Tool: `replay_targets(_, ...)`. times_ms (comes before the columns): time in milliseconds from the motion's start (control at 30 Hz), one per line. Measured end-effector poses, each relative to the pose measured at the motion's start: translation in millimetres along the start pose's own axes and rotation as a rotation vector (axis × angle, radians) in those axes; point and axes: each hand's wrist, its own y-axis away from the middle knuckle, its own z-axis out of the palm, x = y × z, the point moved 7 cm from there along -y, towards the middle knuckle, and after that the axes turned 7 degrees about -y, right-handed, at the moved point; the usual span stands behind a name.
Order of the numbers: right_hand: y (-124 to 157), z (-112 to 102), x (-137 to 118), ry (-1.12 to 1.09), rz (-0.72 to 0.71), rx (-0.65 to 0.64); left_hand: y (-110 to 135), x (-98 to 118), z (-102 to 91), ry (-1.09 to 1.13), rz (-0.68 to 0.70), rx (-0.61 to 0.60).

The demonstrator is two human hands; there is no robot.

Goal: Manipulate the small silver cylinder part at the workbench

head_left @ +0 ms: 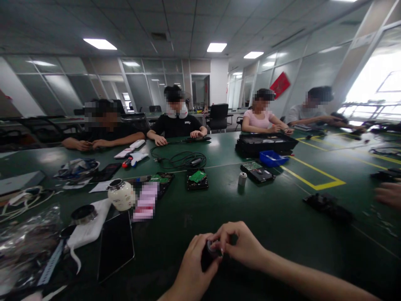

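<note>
My left hand (196, 263) is wrapped round a small dark round object (206, 256) with a silvery rim at its top, just above the green table (175, 234). The thumb and fingertips of my right hand (239, 242) are pinched together at that top end. A tiny shiny bit shows by the right fingertips, too small to name. My own fingers cover much of the dark object, so its exact kind is hidden. Farther off stand a small silvery-white cylinder (242, 179) and a hard drive with a green circuit board (196, 179).
A black tablet (116, 244), a cream jar (120, 195) and a plastic bag (31, 246) lie to the left. A coiled black cable (188, 159), a blue tray (273, 159) and black parts (328, 207) lie ahead and right. Several people sit across; another person's hand (388, 195) shows at right.
</note>
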Motion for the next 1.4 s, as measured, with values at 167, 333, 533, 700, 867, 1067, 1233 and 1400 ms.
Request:
replay_targets(167,0.2,-4.0,10.6,0.073,0.059,0.058,0.6,-2.1,-0.1,-0.003,-0.028,-0.001)
replay_targets(333,-0.3,-6.4,3.6,0.0,0.004,0.043,0.0,-1.7,-0.3,-0.001,-0.031,-0.005)
replay_targets(533,0.9,3.6,7.2,-0.078,0.059,-0.01,-1.1,-1.7,-0.1,0.005,-0.029,-0.005)
replay_targets(700,-3.8,-4.0,3.5,-0.182,0.072,0.036,-0.3,-2.2,0.7,-0.011,-0.032,-0.013)
replay_targets(867,-23.0,-74.0,15.9,-0.104,0.025,0.157,1.8,-3.5,-1.0,-0.025,-0.041,-0.005)
replay_targets(1067,-23.4,-118.5,78.9,0.039,0.16,0.123,1.1,-3.8,-1.5,-0.025,-0.05,-0.017)
replay_targets(1233,-15.7,-111.7,96.1,0.083,0.2,0.06,1.5,-2.4,-2.0,-0.039,-0.046,-0.012)
replay_targets(1400,-15.8,-115.3,97.0,0.07,0.209,0.065,2.3,-1.6,-1.9,-0.042,-0.052,-0.022)
